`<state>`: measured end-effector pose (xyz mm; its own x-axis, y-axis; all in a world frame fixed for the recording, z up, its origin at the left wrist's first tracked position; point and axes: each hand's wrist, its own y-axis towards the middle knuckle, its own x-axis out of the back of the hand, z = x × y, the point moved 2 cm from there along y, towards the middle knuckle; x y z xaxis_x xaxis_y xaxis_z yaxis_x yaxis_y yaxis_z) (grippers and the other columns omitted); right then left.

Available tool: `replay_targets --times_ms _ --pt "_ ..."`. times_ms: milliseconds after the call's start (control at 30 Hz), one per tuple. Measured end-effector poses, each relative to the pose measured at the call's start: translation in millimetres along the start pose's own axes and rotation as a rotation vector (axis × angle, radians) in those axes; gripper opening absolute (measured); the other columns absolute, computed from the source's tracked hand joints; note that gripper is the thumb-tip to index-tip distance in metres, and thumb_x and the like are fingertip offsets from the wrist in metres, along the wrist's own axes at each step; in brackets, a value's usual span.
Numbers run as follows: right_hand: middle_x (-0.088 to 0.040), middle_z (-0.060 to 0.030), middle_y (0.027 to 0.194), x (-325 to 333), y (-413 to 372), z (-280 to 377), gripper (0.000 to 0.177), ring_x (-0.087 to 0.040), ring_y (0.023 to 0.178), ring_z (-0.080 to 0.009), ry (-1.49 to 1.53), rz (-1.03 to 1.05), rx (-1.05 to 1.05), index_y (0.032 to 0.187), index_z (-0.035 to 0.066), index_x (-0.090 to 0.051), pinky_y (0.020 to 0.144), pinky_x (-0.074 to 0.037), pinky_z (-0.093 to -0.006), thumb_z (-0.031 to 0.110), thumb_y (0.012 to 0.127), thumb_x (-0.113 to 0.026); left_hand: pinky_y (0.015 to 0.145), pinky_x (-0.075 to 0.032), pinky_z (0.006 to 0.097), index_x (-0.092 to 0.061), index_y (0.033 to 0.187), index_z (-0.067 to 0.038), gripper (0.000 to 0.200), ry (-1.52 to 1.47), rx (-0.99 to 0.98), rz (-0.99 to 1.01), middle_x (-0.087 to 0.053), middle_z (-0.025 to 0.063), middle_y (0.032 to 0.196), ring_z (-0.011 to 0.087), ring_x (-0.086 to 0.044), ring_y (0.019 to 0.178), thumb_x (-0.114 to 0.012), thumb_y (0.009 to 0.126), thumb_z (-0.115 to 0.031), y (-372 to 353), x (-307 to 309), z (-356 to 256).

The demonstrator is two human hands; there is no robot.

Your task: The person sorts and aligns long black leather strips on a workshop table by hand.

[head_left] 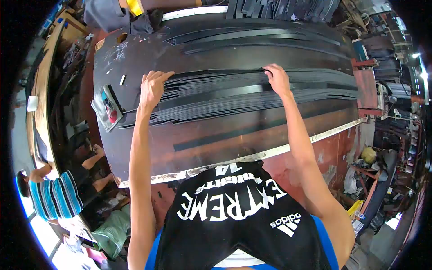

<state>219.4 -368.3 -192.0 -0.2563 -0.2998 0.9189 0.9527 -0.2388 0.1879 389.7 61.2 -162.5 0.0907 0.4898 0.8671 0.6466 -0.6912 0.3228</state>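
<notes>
Long, thin black strips lie in overlapping rows across the dark table. At the left ends of the upper row, my left hand has its fingers bent round the top strip's edge, its fingertips partly hidden. Farther along, my right hand pinches the far edge of the top strip between thumb and fingers. The material of the strips cannot be told for sure.
More black strips lie toward the far side, and dark pieces are heaped beyond. A clear plastic packet and a small white piece are at the left. A person in a striped shirt is at far left.
</notes>
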Motion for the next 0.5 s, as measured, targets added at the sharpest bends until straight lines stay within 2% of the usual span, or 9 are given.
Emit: replay_targets --times_ms 167,300,367,400,433,500 --pt "-0.067 -0.0093 0.105 5 -2 6 0.021 -0.063 0.097 -0.0331 0.038 -0.008 0.049 0.106 0.010 -0.071 0.086 -0.051 -0.0417 0.010 0.087 -0.066 0.080 -0.043 0.0388 -0.071 0.115 -0.015 0.042 0.064 -0.008 0.003 -0.068 0.0042 0.096 0.0248 -0.060 0.091 -0.057 0.079 0.001 -15 -10 -1" --pt "-0.067 -0.0096 0.115 2 0 14 0.026 -0.062 0.104 -0.0317 0.013 0.036 0.034 0.113 0.013 -0.071 0.090 -0.051 -0.0415 0.012 0.088 -0.065 0.081 -0.043 0.0383 -0.072 0.115 -0.017 0.043 0.124 -0.007 0.004 -0.068 0.0020 0.097 0.0226 -0.060 0.093 -0.059 0.078 0.000 -15 -20 2" --pt "-0.065 -0.0102 0.124 -6 -3 16 0.028 -0.061 0.109 -0.0333 -0.001 0.010 0.062 0.118 0.014 -0.070 0.097 -0.048 -0.0446 0.015 0.091 -0.063 0.081 -0.043 0.0379 -0.072 0.114 -0.018 0.041 0.150 0.016 -0.015 -0.068 0.0017 0.097 0.0217 -0.060 0.094 -0.059 0.078 -0.001 -13 -23 5" --pt "-0.059 -0.0132 0.134 -11 -3 16 0.032 -0.057 0.118 -0.0352 -0.029 0.010 0.142 0.126 0.018 -0.066 0.105 -0.042 -0.0506 0.020 0.095 -0.060 0.082 -0.044 0.0376 -0.072 0.115 -0.018 0.041 0.153 -0.011 -0.031 -0.068 0.0016 0.097 0.0216 -0.060 0.094 -0.059 0.079 -0.002 -13 -23 5" --pt "-0.059 -0.0132 0.134 -16 -3 23 0.032 -0.057 0.118 -0.0352 -0.017 0.017 0.158 0.126 0.018 -0.066 0.105 -0.042 -0.0506 0.020 0.095 -0.060 0.082 -0.044 0.0373 -0.072 0.115 -0.018 0.042 0.155 -0.038 -0.048 -0.068 0.0015 0.097 0.0216 -0.060 0.094 -0.059 0.079 -0.002 -13 -23 5" --pt "-0.053 -0.0163 0.141 -21 -7 35 0.036 -0.052 0.126 -0.0369 -0.029 0.008 0.217 0.133 0.021 -0.061 0.109 -0.037 -0.0559 0.025 0.097 -0.058 0.084 -0.044 0.0366 -0.072 0.114 -0.018 0.040 0.191 -0.024 -0.041 -0.068 0.0015 0.098 0.0209 -0.060 0.094 -0.059 0.080 -0.002 -15 -23 7"
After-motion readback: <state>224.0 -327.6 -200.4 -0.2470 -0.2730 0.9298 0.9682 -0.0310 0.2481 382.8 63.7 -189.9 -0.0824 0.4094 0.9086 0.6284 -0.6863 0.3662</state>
